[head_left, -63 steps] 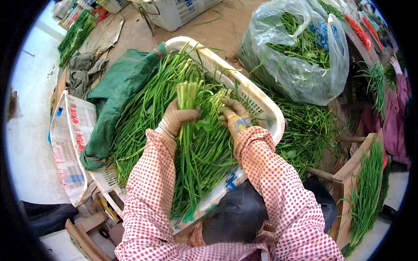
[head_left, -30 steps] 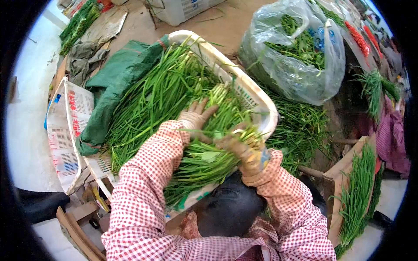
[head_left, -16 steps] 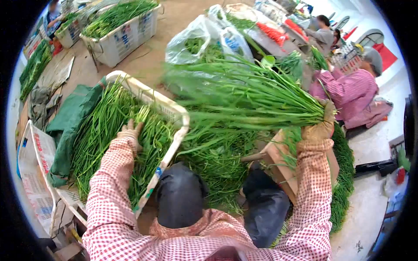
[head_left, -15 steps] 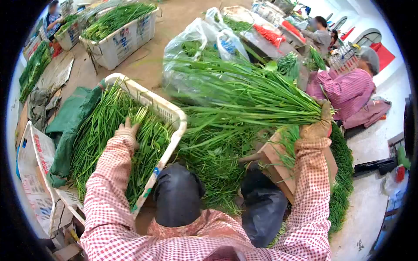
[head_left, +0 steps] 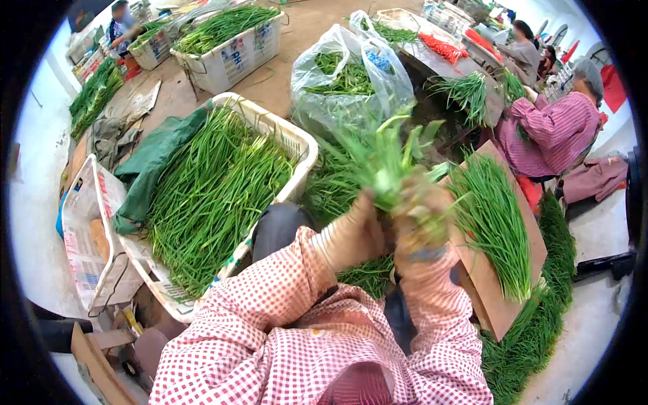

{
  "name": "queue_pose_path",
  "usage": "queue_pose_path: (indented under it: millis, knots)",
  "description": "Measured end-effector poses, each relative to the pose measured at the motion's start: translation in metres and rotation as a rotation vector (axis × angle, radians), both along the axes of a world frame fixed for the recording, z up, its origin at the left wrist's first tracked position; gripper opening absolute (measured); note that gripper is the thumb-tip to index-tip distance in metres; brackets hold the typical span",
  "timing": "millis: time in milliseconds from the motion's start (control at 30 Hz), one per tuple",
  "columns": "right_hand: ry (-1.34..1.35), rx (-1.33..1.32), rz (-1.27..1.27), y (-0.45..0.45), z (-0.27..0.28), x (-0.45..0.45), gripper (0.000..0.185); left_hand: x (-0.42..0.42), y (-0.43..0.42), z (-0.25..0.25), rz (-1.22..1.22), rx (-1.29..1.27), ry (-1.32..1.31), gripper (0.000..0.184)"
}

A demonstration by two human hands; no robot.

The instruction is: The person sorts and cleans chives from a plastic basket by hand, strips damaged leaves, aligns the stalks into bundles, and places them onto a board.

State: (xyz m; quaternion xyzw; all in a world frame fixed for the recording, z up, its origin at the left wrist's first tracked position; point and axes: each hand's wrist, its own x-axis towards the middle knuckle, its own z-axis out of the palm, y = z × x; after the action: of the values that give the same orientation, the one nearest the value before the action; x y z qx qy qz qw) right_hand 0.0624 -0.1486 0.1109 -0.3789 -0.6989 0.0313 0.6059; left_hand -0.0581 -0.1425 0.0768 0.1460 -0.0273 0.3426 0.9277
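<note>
Both gloved hands are together in front of my body, to the right of the white basket (head_left: pixel 307 145). My right hand (head_left: pixel 422 216) is closed around a bunch of green stalks (head_left: pixel 385 158), blurred by motion. Beside it, my left hand (head_left: pixel 351 233) is at the lower left of the bunch; its fingers are smeared, so their grip is unclear. Long green stalks (head_left: pixel 216 196) fill the basket. Just right of my hands, more stalks (head_left: pixel 496 229) lie on a tilted wooden board (head_left: pixel 482 297).
A clear plastic bag (head_left: pixel 307 108) of greens stands beyond my hands. A co-worker in a striped shirt (head_left: pixel 557 135) sits at the right. Behind are another full crate (head_left: pixel 236 64) and other people. Piled greens (head_left: pixel 540 337) line the floor at the right.
My left hand has left the basket and come right, beside my right hand. The bunch in my right hand has moved left and down. The view has shifted, showing more of the stalks on the board.
</note>
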Motion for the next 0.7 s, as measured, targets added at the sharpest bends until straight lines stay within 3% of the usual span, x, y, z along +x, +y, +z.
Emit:
queue_pose_path:
  millis: [33,100,133,167,200,267,300,333,367,400,433,467,533,600,700]
  knots:
    - [-0.143,0.079,0.182,-0.007,-0.008,-0.003,0.013,-0.011,-0.003,0.008,0.059,-0.088,0.000,0.086]
    - [-0.374,0.088,0.465,-0.016,-0.037,-0.005,0.024,-0.027,-0.005,-0.033,-0.294,-0.388,-0.259,0.072]
    - [-0.466,0.014,0.566,-0.023,-0.050,-0.004,0.032,-0.030,-0.006,-0.052,-0.481,-0.439,-0.413,0.067]
    - [-0.452,0.022,0.560,-0.030,-0.046,-0.005,0.032,-0.032,-0.005,-0.077,-0.482,-0.439,-0.396,0.067]
    - [-0.492,-0.053,0.618,-0.039,-0.035,-0.006,0.036,-0.034,-0.006,-0.072,-0.466,-0.328,-0.440,0.055]
    - [-0.583,-0.202,0.725,-0.052,-0.007,-0.004,0.044,-0.052,-0.014,-0.032,-0.179,-0.311,0.358,0.038]
    - [-0.548,-0.396,0.831,-0.056,0.004,0.005,0.049,-0.051,-0.016,-0.019,-0.094,-0.147,0.417,0.042]
    - [-0.463,-0.448,0.807,-0.058,0.016,0.019,0.044,-0.050,-0.016,-0.014,-0.005,0.014,0.468,0.047]
    - [-0.377,-0.499,0.782,-0.060,0.026,0.036,0.039,-0.050,-0.012,-0.020,-0.006,0.020,0.463,0.047]
    - [-0.294,-0.573,0.528,-0.068,0.030,0.053,0.027,-0.053,-0.006,-0.029,0.018,0.123,0.558,0.050]
    - [0.133,-0.750,0.323,-0.072,0.008,0.066,0.019,-0.054,-0.003,-0.038,0.039,0.226,0.654,0.054]
    - [0.101,-0.681,0.161,-0.067,0.001,0.080,0.027,-0.051,-0.003,-0.037,0.023,0.231,0.659,0.054]
    - [0.118,-0.652,0.125,-0.065,0.021,0.074,0.051,-0.039,-0.002,-0.035,0.068,0.358,0.736,0.057]
    - [0.022,-0.814,0.195,-0.064,0.045,0.059,0.077,-0.027,-0.009,-0.028,0.027,0.354,0.713,0.055]
    - [-0.152,-0.715,0.086,-0.034,0.039,0.052,0.090,-0.015,-0.009,-0.023,0.210,0.632,0.837,0.054]
